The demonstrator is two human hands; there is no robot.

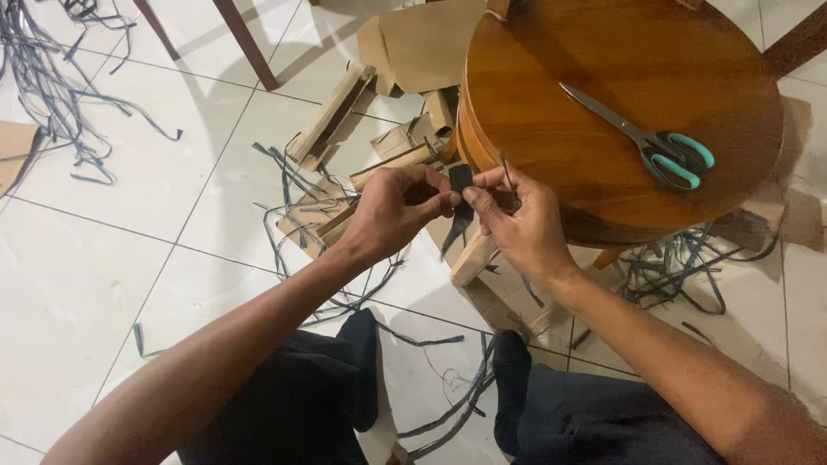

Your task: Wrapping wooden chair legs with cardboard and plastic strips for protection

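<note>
My left hand (392, 211) and my right hand (517, 224) meet in front of a round wooden stool top (551, 146). Both pinch a small dark strip (461, 179) between their fingertips, its loose end hanging down below the fingers. A thin dark sliver sticks up from my right hand's fingers. Scissors (650, 138) with teal and black handles lie shut on the stool top, off to the right of my hands.
Folded brown cardboard pieces (332, 112) and small boxes lie on the white tiled floor (112, 258) by the stool. Dark strips are scattered in heaps at top left (52, 86) and under the stool's right side (672, 267). My knees in dark trousers sit at the bottom.
</note>
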